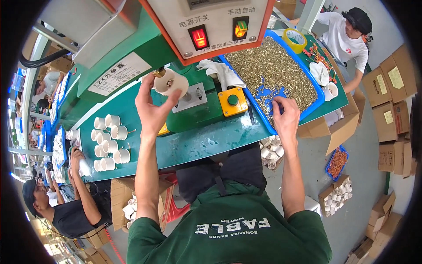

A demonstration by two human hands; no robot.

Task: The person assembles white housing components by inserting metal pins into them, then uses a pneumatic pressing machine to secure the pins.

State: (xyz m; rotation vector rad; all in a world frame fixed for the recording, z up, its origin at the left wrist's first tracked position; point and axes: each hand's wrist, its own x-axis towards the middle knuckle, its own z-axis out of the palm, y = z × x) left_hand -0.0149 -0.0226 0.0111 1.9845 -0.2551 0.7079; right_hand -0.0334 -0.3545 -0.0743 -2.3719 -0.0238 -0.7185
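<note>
My left hand point(151, 108) is wrapped round a white cylindrical cup point(178, 83), holding it tilted under the brass tip point(159, 71) of a green press point(193, 119). The cup's mouth faces up toward me, and small dark and reddish bits show inside. Over at the right, my right hand point(286, 115) dips into a blue tray point(262, 116) filled with small brass-coloured metal pieces point(272, 59). Its fingertips are pinched together beside a bare patch of the tray; what they hold, if anything, is too small to make out.
Several white cups point(107, 145) with short wires stand on the green table at left. A yellow button box point(233, 102) sits between press and tray. Beyond are a white cloth point(222, 72), a tape roll point(297, 48) and cardboard boxes point(343, 125). Co-workers sit left and far right.
</note>
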